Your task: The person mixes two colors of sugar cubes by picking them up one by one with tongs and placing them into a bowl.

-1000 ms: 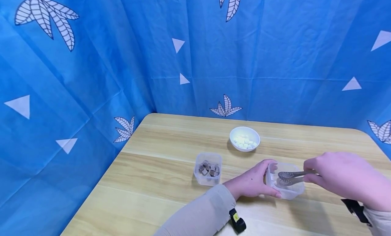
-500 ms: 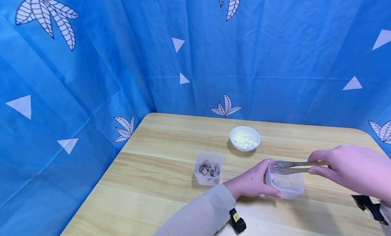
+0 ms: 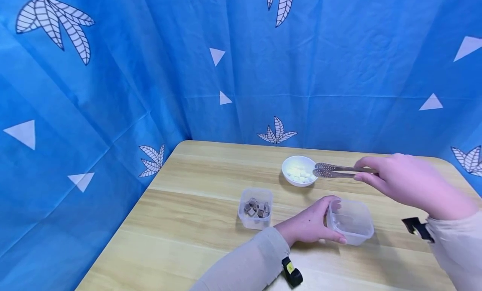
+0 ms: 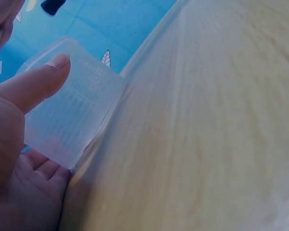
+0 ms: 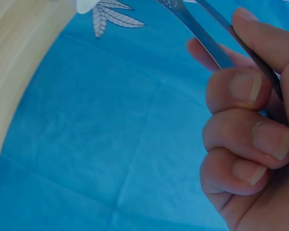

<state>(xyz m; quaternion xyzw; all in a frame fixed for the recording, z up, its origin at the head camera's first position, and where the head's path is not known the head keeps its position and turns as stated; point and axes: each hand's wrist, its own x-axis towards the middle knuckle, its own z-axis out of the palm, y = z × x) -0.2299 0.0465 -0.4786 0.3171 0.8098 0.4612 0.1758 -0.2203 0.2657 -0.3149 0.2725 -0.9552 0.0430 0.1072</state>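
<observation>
My left hand (image 3: 310, 224) grips a clear plastic container (image 3: 354, 234) around its left side, thumb at the front; the left wrist view shows the thumb pressed on the container's wall (image 4: 82, 101). Metal tongs (image 3: 335, 170) with perforated tips are pinched in my right hand (image 3: 399, 182), raised above the table. Their tips overlap the right rim of a white bowl (image 3: 297, 183) that holds several small white pieces (image 3: 299, 174). I cannot make out anything between the tips. In the right wrist view the other fingers (image 5: 248, 132) are curled below the tongs (image 5: 197, 31).
A second clear container (image 3: 256, 224) with several small brown cubes (image 3: 257, 208) stands left of my left hand. Blue patterned cloth (image 3: 256, 73) hangs behind the wooden table (image 3: 180, 215) and along its left side.
My right hand has lifted the tongs out of the container by my left hand and carried them away and to the left, to the white bowl. The left hand stays in place.
</observation>
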